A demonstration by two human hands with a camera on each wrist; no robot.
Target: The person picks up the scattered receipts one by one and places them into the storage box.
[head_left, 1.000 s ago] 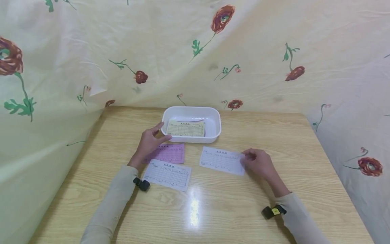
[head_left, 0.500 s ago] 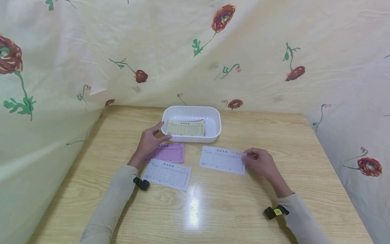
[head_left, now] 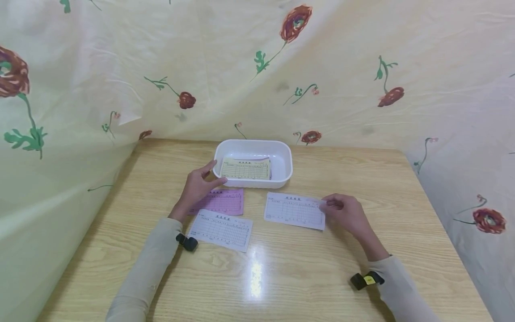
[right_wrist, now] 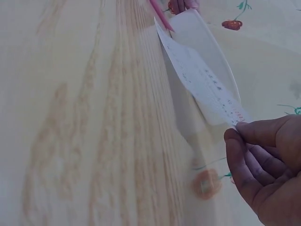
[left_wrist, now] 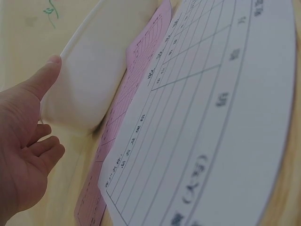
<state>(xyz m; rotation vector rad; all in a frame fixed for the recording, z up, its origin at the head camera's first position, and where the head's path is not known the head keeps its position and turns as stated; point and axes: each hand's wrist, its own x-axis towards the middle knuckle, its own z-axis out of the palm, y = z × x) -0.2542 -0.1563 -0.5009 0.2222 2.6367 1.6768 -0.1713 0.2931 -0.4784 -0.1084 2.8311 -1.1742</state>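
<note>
My left hand (head_left: pixel 195 188) grips the left end of a white plastic tray (head_left: pixel 257 184), with the thumb at its front rim. Inside lie slips, a yellow receipt form (head_left: pixel 244 170) on top. My right hand (head_left: pixel 345 213) pinches the right edge of a white receipt form (head_left: pixel 293 210) between thumb and index finger. The right wrist view shows this form (right_wrist: pixel 202 75) slanting up off the table to the fingertips. Below my left hand lies a pink receipt form (head_left: pixel 226 202), partly covered by the hand and by a second white receipt form (head_left: pixel 222 230).
The wooden table (head_left: pixel 306 277) runs back to a flowered cloth (head_left: pixel 225 67) hanging behind and at both sides. The tray stands near the table's back edge. A black strap camera (head_left: pixel 187 242) sits at the left wrist, another (head_left: pixel 364 280) at the right.
My right hand has shifted slightly to the right, and the right end of the white receipt form has moved with it. The left hand and the tray stay in place.
</note>
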